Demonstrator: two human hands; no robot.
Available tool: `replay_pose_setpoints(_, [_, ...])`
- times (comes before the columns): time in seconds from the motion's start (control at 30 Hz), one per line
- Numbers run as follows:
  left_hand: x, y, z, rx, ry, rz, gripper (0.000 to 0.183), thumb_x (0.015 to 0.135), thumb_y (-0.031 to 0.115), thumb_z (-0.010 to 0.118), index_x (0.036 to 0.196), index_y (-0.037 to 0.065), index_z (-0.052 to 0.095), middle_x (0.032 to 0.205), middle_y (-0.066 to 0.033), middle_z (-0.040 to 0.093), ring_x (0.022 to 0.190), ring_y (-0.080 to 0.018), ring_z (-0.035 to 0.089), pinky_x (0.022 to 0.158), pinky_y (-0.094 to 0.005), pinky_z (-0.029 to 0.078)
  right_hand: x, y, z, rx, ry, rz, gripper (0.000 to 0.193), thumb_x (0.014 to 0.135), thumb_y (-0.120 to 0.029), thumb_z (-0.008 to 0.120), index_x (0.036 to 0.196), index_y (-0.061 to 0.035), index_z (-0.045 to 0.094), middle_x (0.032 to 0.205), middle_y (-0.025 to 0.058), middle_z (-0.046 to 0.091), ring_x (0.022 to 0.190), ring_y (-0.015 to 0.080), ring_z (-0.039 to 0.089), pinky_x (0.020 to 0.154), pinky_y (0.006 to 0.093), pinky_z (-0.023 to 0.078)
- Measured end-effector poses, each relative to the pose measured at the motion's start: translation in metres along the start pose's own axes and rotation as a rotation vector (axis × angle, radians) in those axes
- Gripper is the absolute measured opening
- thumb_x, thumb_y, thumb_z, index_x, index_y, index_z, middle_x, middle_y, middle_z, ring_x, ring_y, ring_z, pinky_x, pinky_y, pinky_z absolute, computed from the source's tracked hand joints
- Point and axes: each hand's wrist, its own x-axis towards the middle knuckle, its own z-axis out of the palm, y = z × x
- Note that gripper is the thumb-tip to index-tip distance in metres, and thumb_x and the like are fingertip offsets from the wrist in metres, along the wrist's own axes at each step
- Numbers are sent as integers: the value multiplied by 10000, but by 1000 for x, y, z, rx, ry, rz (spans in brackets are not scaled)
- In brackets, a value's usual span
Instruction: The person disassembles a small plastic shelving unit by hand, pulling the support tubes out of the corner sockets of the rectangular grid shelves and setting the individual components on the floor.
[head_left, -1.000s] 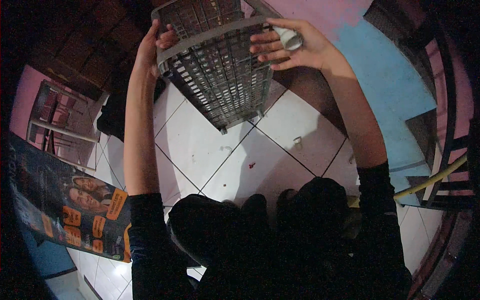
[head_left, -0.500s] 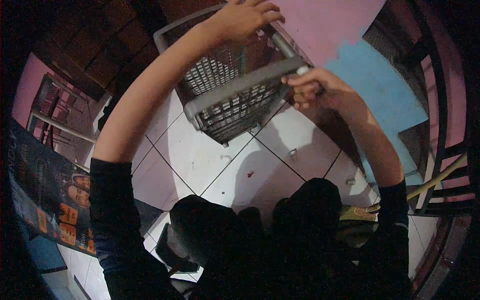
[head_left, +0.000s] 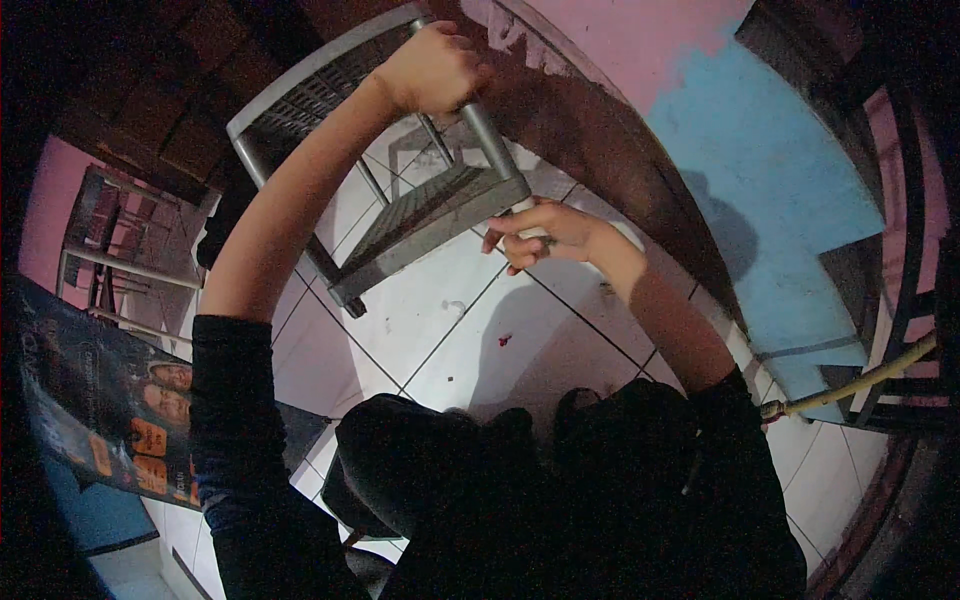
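A small grey plastic shelf rack (head_left: 432, 222), with perforated shelves and tubular posts, is tilted above the tiled floor. My left hand (head_left: 440, 68) is closed around one of its posts near the upper shelf. At the right corner of the lower shelf, my right hand (head_left: 565, 235) has its thumb and curled fingers on a small whitish piece (head_left: 522, 206). Whether that piece is a foot or a cap of the rack, I cannot tell. My left forearm hides part of the upper shelf and a post.
White floor tiles (head_left: 440, 345) lie below, with a small red scrap (head_left: 504, 341) on them. A pink and blue painted wall (head_left: 770, 180) rises at right, near a yellow pole (head_left: 860, 378). At left are a dark printed banner (head_left: 100, 380) and a metal-framed rack (head_left: 130, 265).
The shelf rack has turned and shifted left, so its open side between the shelves now shows. My left hand has closed round a post. My right hand has moved left and down with the corner.
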Motion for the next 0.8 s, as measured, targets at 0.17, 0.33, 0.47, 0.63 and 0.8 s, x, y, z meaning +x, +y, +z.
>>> replay_pose_setpoints(0.17, [-17, -7, 7, 28, 103, -39, 229, 540, 245, 596, 688, 73, 566, 672, -75, 557, 678, -249, 555, 668, -373, 429, 16, -3, 6, -116, 179, -220, 297, 754, -191, 599, 521, -64, 464, 441, 6, 381, 400, 116, 419, 478, 292, 405])
replay_pose_setpoints(0.33, [-13, -16, 3, 31, 303, 23, 210, 551, 270, 586, 526, 90, 482, 511, -42, 469, 504, -209, 485, 534, -349, 368, 23, -7, 29, -160, 422, -257, 263, 756, -133, 577, 536, -68, 449, 438, 11, 395, 383, 116, 405, 391, 280, 321])
replay_pose_setpoints(0.47, [-12, -17, -3, -33, 350, 51, 206, 543, 256, 594, 524, 90, 473, 506, -42, 463, 488, -207, 471, 527, -348, 361, 22, -10, 40, -187, 485, -241, 267, 765, -106, 552, 535, -94, 418, 437, 3, 381, 388, 104, 369, 433, 276, 347])
replay_pose_setpoints(0.63, [1, -3, -7, 31, 439, 95, 184, 537, 225, 611, 525, 107, 470, 490, -28, 427, 472, -190, 449, 495, -331, 349, 5, 2, 8, 94, -8, -223, 290, 777, -114, 530, 519, -108, 397, 432, -2, 364, 395, 103, 338, 588, 313, 417])
replay_pose_setpoints(0.8, [-4, -5, -5, 61, 415, 131, 222, 524, 225, 596, 506, 98, 414, 475, -21, 377, 442, -174, 406, 458, -305, 319, -1, 3, 28, 12, 217, -217, 311, 769, -95, 532, 496, -106, 382, 427, -12, 348, 390, 99, 346, 621, 329, 436])
